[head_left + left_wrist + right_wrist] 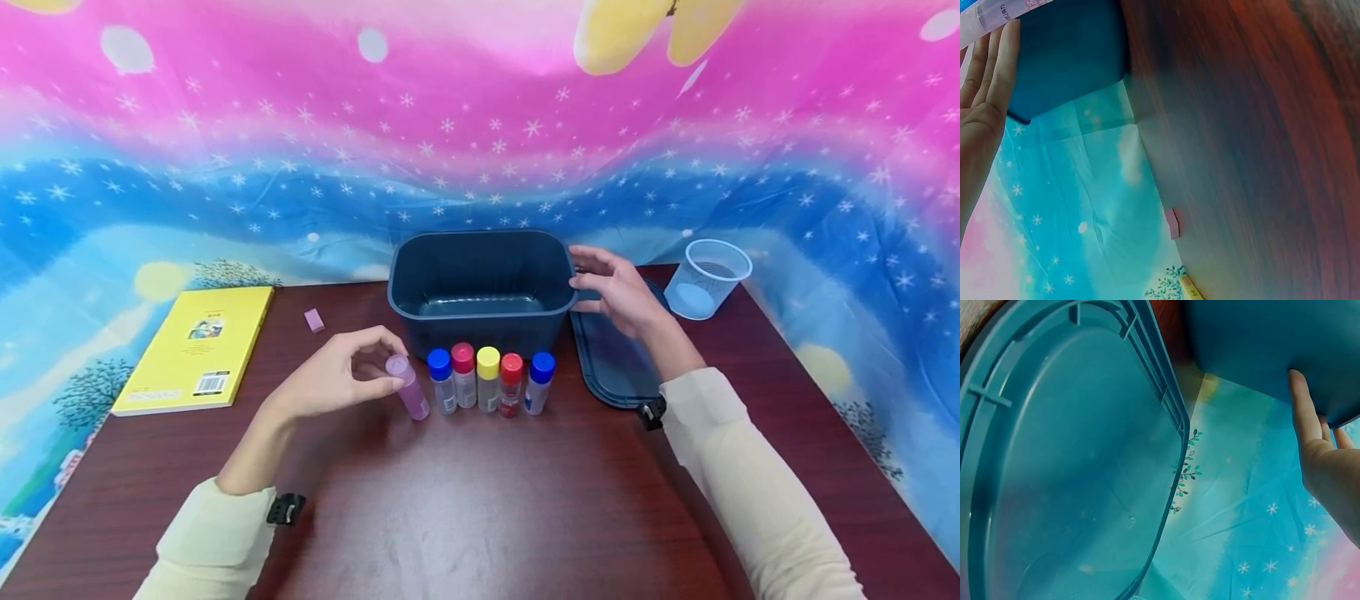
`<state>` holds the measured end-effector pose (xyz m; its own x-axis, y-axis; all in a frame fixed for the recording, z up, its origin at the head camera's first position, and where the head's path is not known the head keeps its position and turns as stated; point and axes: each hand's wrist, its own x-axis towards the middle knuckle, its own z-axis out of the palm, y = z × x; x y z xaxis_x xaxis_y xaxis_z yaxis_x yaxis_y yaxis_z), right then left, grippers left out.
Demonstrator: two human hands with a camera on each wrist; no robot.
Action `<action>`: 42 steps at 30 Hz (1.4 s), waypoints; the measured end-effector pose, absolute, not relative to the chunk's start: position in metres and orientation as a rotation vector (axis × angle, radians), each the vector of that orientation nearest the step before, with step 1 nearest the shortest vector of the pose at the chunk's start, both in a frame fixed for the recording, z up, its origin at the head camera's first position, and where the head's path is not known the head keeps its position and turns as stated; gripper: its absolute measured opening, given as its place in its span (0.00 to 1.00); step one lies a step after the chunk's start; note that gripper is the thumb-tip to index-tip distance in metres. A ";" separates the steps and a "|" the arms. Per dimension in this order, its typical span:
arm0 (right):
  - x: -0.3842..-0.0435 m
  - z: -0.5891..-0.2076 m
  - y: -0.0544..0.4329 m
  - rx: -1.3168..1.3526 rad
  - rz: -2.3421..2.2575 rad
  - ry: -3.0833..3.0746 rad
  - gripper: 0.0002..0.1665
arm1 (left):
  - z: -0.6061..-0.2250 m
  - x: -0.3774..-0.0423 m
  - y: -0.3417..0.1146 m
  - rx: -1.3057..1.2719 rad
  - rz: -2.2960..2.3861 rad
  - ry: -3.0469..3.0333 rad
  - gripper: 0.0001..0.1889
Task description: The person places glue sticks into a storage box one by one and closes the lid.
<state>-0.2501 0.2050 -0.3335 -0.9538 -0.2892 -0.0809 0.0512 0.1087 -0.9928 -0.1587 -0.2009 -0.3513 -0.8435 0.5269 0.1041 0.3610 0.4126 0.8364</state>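
Note:
My left hand (341,371) pinches a slim purple bottle (410,392) near its top, between thumb and fingers. It stands at the left end of a row of small clear bottles (488,387) with blue, red and yellow caps. Behind the row is a deep dark-blue plastic bin (480,321), its inside bare. My right hand (618,292) touches the bin's right side, fingers extended at the rim; in the right wrist view the thumb (1300,403) lies straight along the bin wall. In the left wrist view the purple bottle (1004,15) is partly cut off at the corner.
A dark-blue lid (618,367) lies right of the bin, partly beneath my right forearm. Behind it stands a white mesh cup (705,283). On the left are a yellow book (198,350) and a small pink block (313,320). A patterned cloth (480,108) hangs along the table's back edge.

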 end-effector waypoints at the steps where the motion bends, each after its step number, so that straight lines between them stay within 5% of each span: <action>1: -0.250 -0.333 0.204 -0.243 -1.925 2.136 0.36 | -0.350 -0.159 -0.203 0.797 1.408 2.494 0.19; 42: -0.249 -0.337 0.202 -0.225 -1.897 2.219 0.36 | -0.309 -0.182 -0.224 0.956 2.200 2.242 0.12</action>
<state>-0.2490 0.2022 -0.3371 -0.9655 -0.2529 -0.0622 0.0221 0.1585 -0.9871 -0.1824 -0.2242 -0.3094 -0.8212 0.3007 0.4850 0.4905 -0.0622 0.8692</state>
